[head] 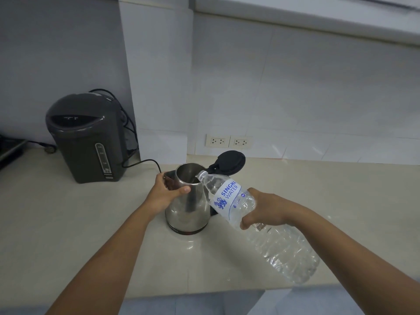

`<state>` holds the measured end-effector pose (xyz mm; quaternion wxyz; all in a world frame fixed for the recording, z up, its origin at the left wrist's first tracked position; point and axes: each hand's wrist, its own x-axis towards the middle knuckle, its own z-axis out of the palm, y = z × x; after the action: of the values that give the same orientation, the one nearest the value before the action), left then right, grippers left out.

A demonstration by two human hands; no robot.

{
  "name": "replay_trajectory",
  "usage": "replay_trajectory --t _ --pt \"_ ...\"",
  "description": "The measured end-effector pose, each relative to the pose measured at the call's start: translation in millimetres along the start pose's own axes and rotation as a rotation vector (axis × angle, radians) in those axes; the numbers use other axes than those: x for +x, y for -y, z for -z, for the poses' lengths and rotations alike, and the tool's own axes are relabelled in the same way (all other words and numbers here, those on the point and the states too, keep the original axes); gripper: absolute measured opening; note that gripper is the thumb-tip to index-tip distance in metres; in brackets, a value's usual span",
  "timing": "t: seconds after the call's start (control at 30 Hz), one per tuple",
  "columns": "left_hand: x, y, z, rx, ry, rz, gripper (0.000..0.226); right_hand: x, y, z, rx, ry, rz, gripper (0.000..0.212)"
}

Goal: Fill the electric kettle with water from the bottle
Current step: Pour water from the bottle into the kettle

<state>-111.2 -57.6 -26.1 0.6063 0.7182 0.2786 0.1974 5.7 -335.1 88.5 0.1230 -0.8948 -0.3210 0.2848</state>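
A stainless steel electric kettle (189,212) stands on the beige counter (68,223) with its black lid (229,162) flipped open to the far right. My left hand (164,192) grips the kettle's upper left side near the spout, thumb across the front. My right hand (263,212) holds a large clear water bottle (281,244) with a white and blue label. The bottle is tilted, its uncapped mouth (201,175) resting at the kettle's rim over the opening. Its base points toward me at the lower right.
A dark grey hot-water dispenser (86,137) stands at the back left with black cords (141,163) trailing toward the kettle. Two wall sockets (229,141) sit low on the white tiled wall behind the kettle. The counter's front edge (204,292) runs near my body.
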Motion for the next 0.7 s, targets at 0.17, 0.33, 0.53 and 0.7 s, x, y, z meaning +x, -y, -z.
replay_trajectory --t 0.17,0.33,0.53,0.7 --pt "-1.1 -0.1 -1.1 0.004 0.004 -0.002 0.094 -1.3 1.8 4.0 -0.027 0.008 -0.001 0.076" --pt "1.3 2.9 -0.8 0.031 0.001 0.006 0.086 -0.2 3.4 7.3 -0.048 0.014 0.003 0.079" --pt "4.6 5.9 -0.5 0.03 0.001 0.001 0.087 0.4 5.8 10.0 -0.073 0.011 -0.01 0.076" --pt "5.3 7.5 1.1 0.009 0.012 -0.013 0.086 -1.5 9.6 10.3 -0.097 0.005 -0.034 0.07"
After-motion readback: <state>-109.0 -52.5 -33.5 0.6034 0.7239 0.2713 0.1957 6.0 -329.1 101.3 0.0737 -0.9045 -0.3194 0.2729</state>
